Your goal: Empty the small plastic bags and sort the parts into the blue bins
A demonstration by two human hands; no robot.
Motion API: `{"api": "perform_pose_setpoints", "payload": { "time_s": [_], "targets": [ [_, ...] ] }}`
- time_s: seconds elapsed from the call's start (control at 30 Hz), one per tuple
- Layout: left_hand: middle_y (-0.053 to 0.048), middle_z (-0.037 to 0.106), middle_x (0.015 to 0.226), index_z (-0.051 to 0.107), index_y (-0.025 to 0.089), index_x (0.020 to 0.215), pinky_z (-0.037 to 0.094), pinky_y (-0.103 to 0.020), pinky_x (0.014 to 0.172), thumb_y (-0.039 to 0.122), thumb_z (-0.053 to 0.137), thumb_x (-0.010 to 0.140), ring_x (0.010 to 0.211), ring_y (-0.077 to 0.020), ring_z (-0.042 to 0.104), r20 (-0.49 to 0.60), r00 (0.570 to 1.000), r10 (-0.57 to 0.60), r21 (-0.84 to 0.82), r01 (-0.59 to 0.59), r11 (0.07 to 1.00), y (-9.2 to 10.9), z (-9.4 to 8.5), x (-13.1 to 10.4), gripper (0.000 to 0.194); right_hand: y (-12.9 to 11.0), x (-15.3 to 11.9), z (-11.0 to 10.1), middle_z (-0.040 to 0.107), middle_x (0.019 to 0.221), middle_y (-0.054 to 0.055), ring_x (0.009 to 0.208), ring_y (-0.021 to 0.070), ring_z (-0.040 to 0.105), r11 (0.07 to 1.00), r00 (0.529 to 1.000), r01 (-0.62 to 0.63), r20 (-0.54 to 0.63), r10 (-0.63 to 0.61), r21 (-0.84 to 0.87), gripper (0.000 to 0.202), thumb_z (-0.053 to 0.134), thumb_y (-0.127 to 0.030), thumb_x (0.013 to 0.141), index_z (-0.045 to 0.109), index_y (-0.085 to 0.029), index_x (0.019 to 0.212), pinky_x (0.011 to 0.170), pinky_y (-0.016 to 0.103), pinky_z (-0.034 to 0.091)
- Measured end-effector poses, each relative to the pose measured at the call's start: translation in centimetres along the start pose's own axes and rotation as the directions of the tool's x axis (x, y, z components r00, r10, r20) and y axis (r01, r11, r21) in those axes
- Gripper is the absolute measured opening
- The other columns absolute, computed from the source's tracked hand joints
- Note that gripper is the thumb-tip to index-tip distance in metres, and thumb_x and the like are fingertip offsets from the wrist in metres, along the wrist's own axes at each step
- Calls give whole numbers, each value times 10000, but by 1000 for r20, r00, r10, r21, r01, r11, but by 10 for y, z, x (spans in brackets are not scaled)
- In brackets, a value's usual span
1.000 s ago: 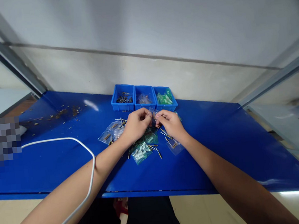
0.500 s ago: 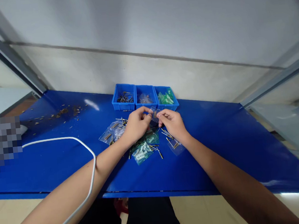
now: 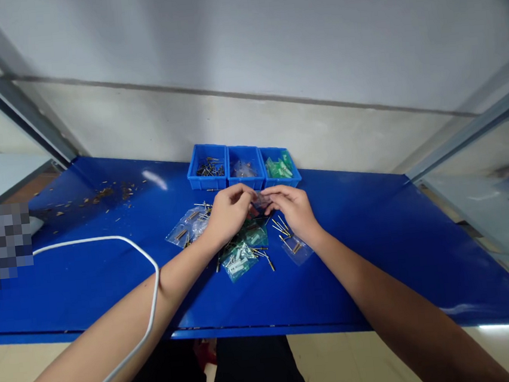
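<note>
Between my two hands is a small clear plastic bag [image 3: 262,200], partly hidden by the fingers. My left hand [image 3: 232,213] pinches its left side, thumb against fingers. On the opposite side, my right hand [image 3: 293,208] grips it with bent fingers. Below the hands lies a pile with green bags of white pieces [image 3: 238,261] and loose metal pins [image 3: 263,255]. Another clear bag [image 3: 299,251] with brass-coloured pieces rests under my right wrist, several pins beside it. More clear bags [image 3: 186,227] with brass-coloured pieces lie left of my left hand.
Three joined blue bins stand behind the hands: one with dark pins [image 3: 209,183], one with clear bags [image 3: 245,186], one with green bags [image 3: 281,182]. Brown debris [image 3: 106,194] is scattered on the blue table [image 3: 375,233] at left. A white cable [image 3: 152,321] crosses my left forearm.
The clear bag between my hands has tilted, and its brass-coloured contents show less plainly. My right fingers have shifted along its edge. The whole view has moved slightly.
</note>
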State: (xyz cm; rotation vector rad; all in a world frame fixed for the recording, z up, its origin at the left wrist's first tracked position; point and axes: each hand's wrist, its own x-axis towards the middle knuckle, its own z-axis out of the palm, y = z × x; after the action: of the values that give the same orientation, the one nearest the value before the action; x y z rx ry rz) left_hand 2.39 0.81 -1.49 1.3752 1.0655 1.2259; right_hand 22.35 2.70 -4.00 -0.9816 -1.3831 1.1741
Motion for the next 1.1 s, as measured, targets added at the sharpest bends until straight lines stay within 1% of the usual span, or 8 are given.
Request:
{"api": "perform_pose_setpoints", "payload": {
  "time_s": [0.1, 0.23, 0.33, 0.4, 0.5, 0.67, 0.93, 1.1],
  "targets": [
    [-23, 780, 766, 744, 210, 887, 587, -285, 647, 294, 754, 917, 694, -183, 744, 23, 1000, 8, 7, -9, 1000, -3, 0, 0, 90, -1, 0, -1, 876, 1024, 100, 854, 301, 804, 999, 1000, 0, -19, 0, 48, 347, 903, -642, 955, 878, -297, 990, 776, 527, 729],
    [-12, 780, 876, 694, 221, 992, 595, -281, 691, 234, 820, 854, 746, -169, 735, 28, 998, 48, -9, -48, 999, -8, 1, 3, 188, -2, 0, 1, 841, 923, 71, 787, 279, 776, 1000, 1000, -8, -15, 7, -22, 367, 970, -631, 896, 842, -299, 987, 742, 496, 718],
    [-9, 768, 917, 676, 223, 1056, 607, -286, 732, 209, 810, 857, 772, -163, 733, 12, 998, 62, -13, -62, 998, -12, 1, 4, 240, -1, 0, 4, 803, 868, 42, 791, 280, 776, 999, 1000, 10, -20, -10, -38, 437, 1019, -639, 820, 765, -304, 941, 705, 466, 703],
    [-8, 762, 924, 674, 224, 1073, 603, -288, 737, 220, 807, 875, 779, -164, 731, 7, 997, 73, 6, -73, 997, -13, 1, 4, 239, 0, 1, 5, 785, 869, 34, 795, 280, 777, 999, 999, 27, -42, -29, -46, 453, 1016, -640, 810, 728, -308, 920, 683, 456, 692],
    [-6, 754, 901, 677, 226, 1042, 594, -292, 714, 247, 804, 902, 758, -171, 731, 18, 997, 81, 31, -81, 996, -12, 0, 4, 190, 3, 1, 6, 774, 881, 36, 794, 283, 773, 997, 997, 46, -54, -50, -64, 419, 1001, -610, 837, 717, -311, 912, 676, 461, 684],
    [-20, 769, 886, 688, 225, 983, 613, -316, 709, 237, 791, 914, 715, -175, 751, 29, 998, 63, -5, -63, 998, -12, -1, 4, 125, 6, 0, 6, 765, 857, 36, 777, 275, 754, 997, 998, 51, -41, -53, -52, 407, 998, -606, 867, 720, -311, 904, 680, 462, 673],
    [-29, 806, 767, 765, 214, 991, 636, -334, 729, 233, 793, 908, 731, -215, 796, -31, 999, 10, 8, -10, 1000, -16, -2, 7, 90, 2, -1, 2, 753, 800, 28, 759, 274, 765, 996, 999, 28, -43, -32, -86, 375, 975, -589, 897, 745, -294, 935, 705, 460, 678],
    [-60, 862, 828, 814, 184, 1072, 702, -382, 835, 239, 802, 920, 798, -235, 843, -53, 999, -5, -9, 4, 1000, -11, -5, 7, 163, 2, -1, 1, 772, 787, 31, 718, 267, 744, 995, 997, 29, -69, -36, -98, 358, 935, -613, 925, 756, -304, 955, 676, 452, 659]
  ]
}}
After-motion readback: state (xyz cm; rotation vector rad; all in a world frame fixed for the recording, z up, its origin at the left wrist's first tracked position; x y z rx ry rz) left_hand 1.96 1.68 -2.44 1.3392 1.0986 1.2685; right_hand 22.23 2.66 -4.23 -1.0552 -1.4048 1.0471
